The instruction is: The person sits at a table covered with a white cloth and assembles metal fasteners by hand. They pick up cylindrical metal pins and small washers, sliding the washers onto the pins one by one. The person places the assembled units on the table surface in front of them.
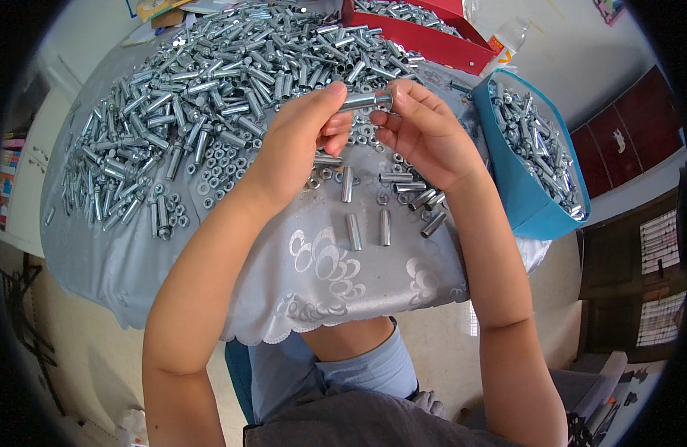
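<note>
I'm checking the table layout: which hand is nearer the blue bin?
Right. The right hand is to the bin's left, apart from it; the left hand is farther left, with the right hand between it and the bin.

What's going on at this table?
A person seated at a cloth-covered table holds a metal tube up over it: the left hand grips one end, the right hand pinches the other. Behind lies a big pile of metal parts, with nuts nearer the person. A few loose tubes lie toward the front edge. A blue bin on the right and a red box at the back hold more parts.
</note>
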A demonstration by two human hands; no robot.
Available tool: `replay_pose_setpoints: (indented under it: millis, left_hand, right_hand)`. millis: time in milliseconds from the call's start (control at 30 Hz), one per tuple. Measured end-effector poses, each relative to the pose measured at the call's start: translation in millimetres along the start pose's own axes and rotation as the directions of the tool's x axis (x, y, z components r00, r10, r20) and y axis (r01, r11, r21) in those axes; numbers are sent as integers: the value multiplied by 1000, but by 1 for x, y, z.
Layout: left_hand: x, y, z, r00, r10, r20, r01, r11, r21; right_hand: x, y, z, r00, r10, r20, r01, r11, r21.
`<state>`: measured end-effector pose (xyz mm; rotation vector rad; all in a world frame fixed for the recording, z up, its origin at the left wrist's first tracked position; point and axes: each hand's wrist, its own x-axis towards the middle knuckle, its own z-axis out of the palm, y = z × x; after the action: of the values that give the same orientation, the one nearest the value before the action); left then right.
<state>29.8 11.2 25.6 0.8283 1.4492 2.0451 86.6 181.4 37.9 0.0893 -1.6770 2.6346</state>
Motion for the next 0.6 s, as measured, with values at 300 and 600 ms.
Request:
replay_pose_setpoints:
  millis: [300, 600]
  left_hand:
    - [2, -2, -1, 997, -6, -72, 13, 996, 89]
    - [3, 3, 1, 980, -143, -137, 101, 957, -272]
  right_hand:
    - [1, 4, 6, 944, -324, -68, 244, 821, -516]
    - [-5, -6, 3, 892, -421, 164, 328, 352, -877]
